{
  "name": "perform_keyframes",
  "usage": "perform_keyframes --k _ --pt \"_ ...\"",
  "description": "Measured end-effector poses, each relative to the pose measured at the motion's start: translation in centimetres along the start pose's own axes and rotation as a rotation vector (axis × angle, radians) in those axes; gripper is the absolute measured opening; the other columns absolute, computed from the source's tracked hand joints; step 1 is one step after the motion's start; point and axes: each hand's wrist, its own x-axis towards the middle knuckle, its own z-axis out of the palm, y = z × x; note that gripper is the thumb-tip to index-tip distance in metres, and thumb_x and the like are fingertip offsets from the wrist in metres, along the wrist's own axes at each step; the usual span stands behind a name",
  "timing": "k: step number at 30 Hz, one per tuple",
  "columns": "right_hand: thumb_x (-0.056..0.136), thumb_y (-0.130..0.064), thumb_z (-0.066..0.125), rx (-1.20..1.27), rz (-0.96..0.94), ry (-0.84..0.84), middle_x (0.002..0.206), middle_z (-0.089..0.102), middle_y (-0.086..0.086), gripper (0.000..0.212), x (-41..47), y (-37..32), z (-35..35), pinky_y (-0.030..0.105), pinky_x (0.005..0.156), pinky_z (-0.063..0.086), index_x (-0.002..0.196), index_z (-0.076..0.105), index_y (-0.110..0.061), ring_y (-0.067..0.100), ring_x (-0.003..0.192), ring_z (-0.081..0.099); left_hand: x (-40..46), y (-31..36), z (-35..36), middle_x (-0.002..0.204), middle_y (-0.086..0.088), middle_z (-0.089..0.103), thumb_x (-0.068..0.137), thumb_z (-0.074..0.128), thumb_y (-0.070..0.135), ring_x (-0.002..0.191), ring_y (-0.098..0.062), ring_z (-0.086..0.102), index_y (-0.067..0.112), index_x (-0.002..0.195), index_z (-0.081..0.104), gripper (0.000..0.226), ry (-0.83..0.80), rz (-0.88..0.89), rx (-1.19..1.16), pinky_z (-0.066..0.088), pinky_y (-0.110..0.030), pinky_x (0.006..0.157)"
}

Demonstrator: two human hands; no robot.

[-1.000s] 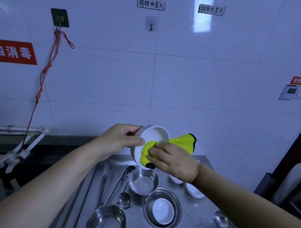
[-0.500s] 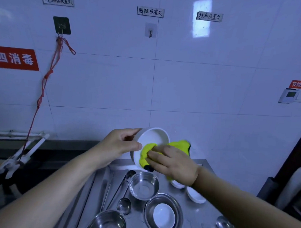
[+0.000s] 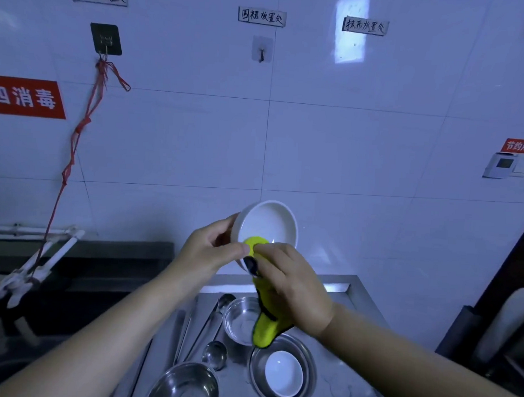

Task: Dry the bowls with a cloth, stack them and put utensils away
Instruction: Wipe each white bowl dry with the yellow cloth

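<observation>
Head view: the left hand (image 3: 207, 251) holds the white bowl (image 3: 267, 225) by its left rim, tilted up in the air above the far end of the steel desk (image 3: 355, 329), thumb over the edge; just right of it the right hand (image 3: 289, 284) pinches the yellow cloth (image 3: 265, 326) against the bowl's lower inside, the rest of the cloth hanging down. A wet rim held from one side only could slip under the rubbing and drop onto the metalware below. Beneath, from left: ladles (image 3: 215, 352), a steel bowl (image 3: 186, 384), a smaller steel bowl (image 3: 240, 319), and a white bowl in a steel dish (image 3: 283, 374), crowding any set-down spot.
</observation>
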Motion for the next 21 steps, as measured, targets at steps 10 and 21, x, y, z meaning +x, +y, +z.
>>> perform_keyframes --k 10,21 --pt "0.068 0.005 0.071 -0.154 -0.035 -0.029 0.117 0.058 0.013 0.057 -0.3 2.0 0.3 0.039 0.081 0.046 0.121 0.053 -0.007 0.032 0.095 0.055 0.2 -0.9 0.2 0.109 -0.011 0.067 0.063 0.073 0.027 0.092 -0.017 0.065 0.029 0.129 0.056 0.068 0.002 -0.03 -0.113 0.053 -0.031 0.077" --pt "0.095 -0.002 0.033 -0.369 -0.193 -0.264 0.117 0.062 0.017 0.036 0.2 2.0 -1.9 0.04 0.088 0.045 0.115 0.063 -0.002 0.033 0.111 0.053 -0.4 -0.2 -1.7 0.087 -0.007 0.064 0.054 0.07 0.023 0.073 -0.016 0.061 0.035 0.109 0.071 0.057 -0.093 -0.201 -0.077 0.053 -0.027 0.057"
